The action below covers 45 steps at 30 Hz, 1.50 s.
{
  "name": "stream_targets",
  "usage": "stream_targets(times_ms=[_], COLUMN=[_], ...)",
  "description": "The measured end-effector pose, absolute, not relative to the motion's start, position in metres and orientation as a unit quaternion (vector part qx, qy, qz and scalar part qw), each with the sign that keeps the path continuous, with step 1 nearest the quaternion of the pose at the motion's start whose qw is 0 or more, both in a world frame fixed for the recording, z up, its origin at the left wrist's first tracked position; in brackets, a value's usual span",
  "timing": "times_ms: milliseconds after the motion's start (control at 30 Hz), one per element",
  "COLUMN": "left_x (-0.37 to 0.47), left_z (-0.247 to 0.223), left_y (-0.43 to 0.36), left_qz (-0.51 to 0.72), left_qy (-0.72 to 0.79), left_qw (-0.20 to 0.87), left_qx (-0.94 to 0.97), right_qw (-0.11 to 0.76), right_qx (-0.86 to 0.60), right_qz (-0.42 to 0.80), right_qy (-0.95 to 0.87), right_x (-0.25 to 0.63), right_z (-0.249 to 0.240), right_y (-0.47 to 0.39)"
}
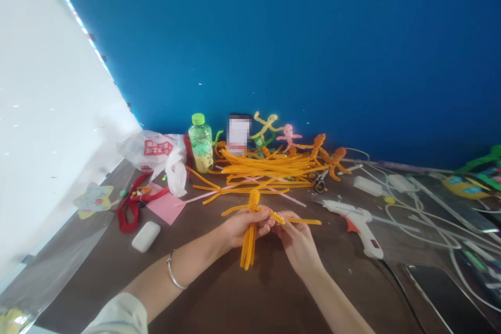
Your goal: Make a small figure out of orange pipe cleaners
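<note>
While both hands work above the brown counter (242, 297), the left hand (245, 228) has its grip closed around an orange pipe-cleaner figure (250, 229), fingers wrapped about its middle so that the rounded head stands above the fist and a bundle of loose strands hangs down below. The right hand (295, 237) pinches one arm of the figure, a strand that sticks out sideways to the right past the fingertips. A silver bangle (173, 271) sits on the left wrist. Behind the hands lies a heap of orange pipe cleaners (266, 167), with scissors (320, 180) at its right edge and a white glue gun (358, 219) just right of the right hand. A green-capped bottle (201, 142) stands by a white plastic bag (164, 156) against the blue wall (293, 36); finished figures (287, 135) line the wall behind the heap
</note>
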<state>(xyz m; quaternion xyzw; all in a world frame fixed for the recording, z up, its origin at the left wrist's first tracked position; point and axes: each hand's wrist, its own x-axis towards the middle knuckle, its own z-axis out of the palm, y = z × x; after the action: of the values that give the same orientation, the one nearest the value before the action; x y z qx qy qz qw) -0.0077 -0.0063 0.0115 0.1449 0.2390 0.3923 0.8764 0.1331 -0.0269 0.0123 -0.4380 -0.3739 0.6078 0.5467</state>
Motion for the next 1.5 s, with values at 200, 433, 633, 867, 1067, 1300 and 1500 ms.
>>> stream_targets(times_ms=[200,433,633,867,1067,1300,1500], left_x=[-0.004,-0.002,-0.002,-0.005,-0.007,-0.014,-0.023], left_z=[0.013,0.024,0.022,0.01,0.012,0.014,0.026], left_y=[-0.005,-0.008,-0.006,-0.001,0.003,0.004,0.001], left_qz=[0.46,0.534,0.528,0.532,0.511,0.417,0.332], left_qy=[0.295,0.385,0.43,0.445,0.444,0.4,0.335], left_qw=[0.81,0.669,0.622,0.594,0.598,0.651,0.708], left_qx=[0.212,0.345,0.387,0.408,0.428,0.492,0.525], right_qw=[0.504,0.424,0.378,0.394,0.427,0.481,0.497], right_qx=[-0.513,-0.433,-0.404,-0.424,-0.443,-0.479,-0.52], right_qz=[0.244,-0.031,-0.102,-0.089,0.006,0.178,0.426], right_qy=[-0.65,-0.795,-0.827,-0.811,-0.788,-0.713,-0.549], right_x=[0.136,0.135,0.14,0.146,0.151,0.15,0.148], right_z=[0.012,0.007,0.018,0.021,0.019,0.026,0.029], right_y=[-0.03,-0.033,-0.034,-0.03,-0.025,-0.025,-0.026])
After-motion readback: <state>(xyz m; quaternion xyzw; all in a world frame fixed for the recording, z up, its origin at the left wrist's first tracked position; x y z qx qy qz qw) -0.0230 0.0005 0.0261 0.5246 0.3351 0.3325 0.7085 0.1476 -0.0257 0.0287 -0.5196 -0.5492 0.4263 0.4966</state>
